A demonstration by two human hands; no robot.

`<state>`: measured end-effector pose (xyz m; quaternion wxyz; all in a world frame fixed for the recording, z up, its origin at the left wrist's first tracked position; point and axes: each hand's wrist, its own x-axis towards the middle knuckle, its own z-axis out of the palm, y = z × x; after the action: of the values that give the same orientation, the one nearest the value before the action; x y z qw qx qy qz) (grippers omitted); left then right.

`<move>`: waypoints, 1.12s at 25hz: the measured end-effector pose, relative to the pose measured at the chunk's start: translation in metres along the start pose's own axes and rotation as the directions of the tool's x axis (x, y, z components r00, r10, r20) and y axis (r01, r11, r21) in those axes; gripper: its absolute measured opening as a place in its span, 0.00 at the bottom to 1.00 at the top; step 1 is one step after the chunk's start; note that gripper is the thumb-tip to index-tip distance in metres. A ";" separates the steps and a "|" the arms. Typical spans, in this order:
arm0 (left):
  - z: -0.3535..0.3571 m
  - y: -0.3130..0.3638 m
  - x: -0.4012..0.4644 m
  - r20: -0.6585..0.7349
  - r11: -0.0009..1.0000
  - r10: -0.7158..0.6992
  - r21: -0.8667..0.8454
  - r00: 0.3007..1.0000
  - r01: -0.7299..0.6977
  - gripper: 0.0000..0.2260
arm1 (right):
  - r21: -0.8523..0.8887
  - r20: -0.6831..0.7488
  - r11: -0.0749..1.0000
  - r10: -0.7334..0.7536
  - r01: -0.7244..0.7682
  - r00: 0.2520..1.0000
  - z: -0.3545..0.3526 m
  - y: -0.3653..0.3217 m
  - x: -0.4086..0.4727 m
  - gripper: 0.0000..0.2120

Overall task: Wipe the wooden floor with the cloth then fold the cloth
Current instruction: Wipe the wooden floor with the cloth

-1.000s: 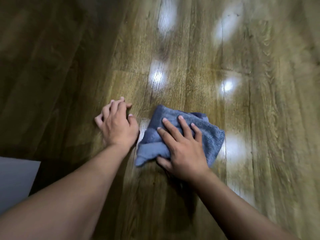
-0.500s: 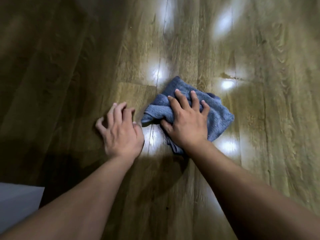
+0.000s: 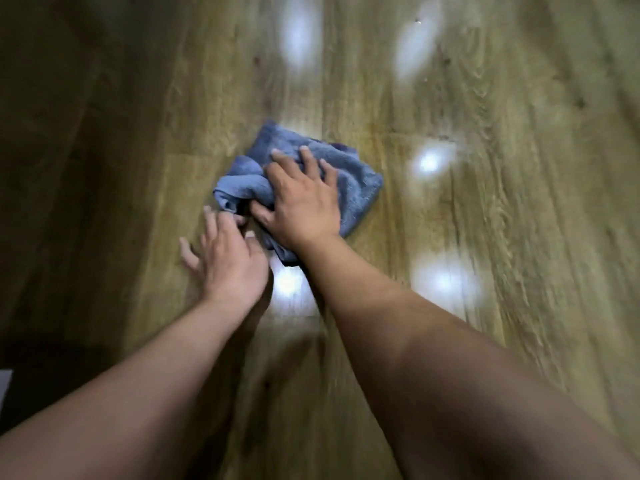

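A crumpled blue-grey cloth [image 3: 356,183] lies on the wooden floor [image 3: 502,220] in the middle of the head view. My right hand [image 3: 304,206] presses flat on top of it with fingers spread and fairly straight, covering its near half. My left hand [image 3: 228,261] rests palm down on the bare boards just to the near left of the cloth, fingers extended, its fingertips close to the cloth's bunched left edge. Both forearms reach in from the bottom of the view.
Glossy planks run away from me with several bright light reflections [image 3: 429,161] around the cloth. The left side of the floor lies in dark shadow. A pale object's corner [image 3: 4,386] shows at the lower left edge.
My right hand has pushed the cloth farther away and to the left, bunching it more. My left hand has slid along the floor toward the cloth.
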<state>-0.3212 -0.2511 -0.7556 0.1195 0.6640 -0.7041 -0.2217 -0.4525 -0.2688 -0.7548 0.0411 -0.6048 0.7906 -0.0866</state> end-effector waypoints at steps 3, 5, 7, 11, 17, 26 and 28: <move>0.022 0.042 -0.046 -0.097 0.945 0.132 -0.288 0.987 -0.154 0.10 | 0.054 -0.095 0.998 -0.029 0.035 0.995 -0.005 0.054 -0.049 0.27; 0.047 0.075 -0.071 -0.066 0.894 0.365 -0.253 0.928 -0.370 0.10 | 0.025 -0.153 1.000 0.020 -0.017 0.988 -0.019 0.129 -0.096 0.26; 0.070 0.099 -0.077 0.067 0.840 0.541 -0.093 0.838 -0.534 0.16 | -0.005 -0.164 0.989 0.144 -0.147 0.976 -0.037 0.209 -0.138 0.26; 0.093 0.104 -0.068 0.145 0.819 0.532 0.162 0.835 -0.550 0.25 | -0.027 -0.181 0.920 0.380 -0.391 0.907 -0.059 0.320 -0.159 0.26; 0.091 0.105 -0.068 0.164 0.805 0.536 0.195 0.828 -0.560 0.25 | -0.021 -0.179 0.878 0.468 -0.479 0.865 -0.064 0.334 -0.144 0.26; 0.091 0.105 -0.070 0.165 0.793 0.532 0.248 0.831 -0.557 0.27 | 0.097 -0.223 0.858 0.513 -0.505 0.829 -0.060 0.281 -0.167 0.23; 0.090 0.106 -0.069 0.186 0.774 0.535 0.282 0.824 -0.567 0.27 | 0.083 -0.199 0.863 0.504 -0.498 0.841 -0.057 0.260 -0.181 0.24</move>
<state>-0.4498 -0.1669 -0.7757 0.0345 0.4276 -0.8989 -0.0891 -0.6606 -0.0233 -0.7543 -0.0146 -0.3639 0.9194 -0.1484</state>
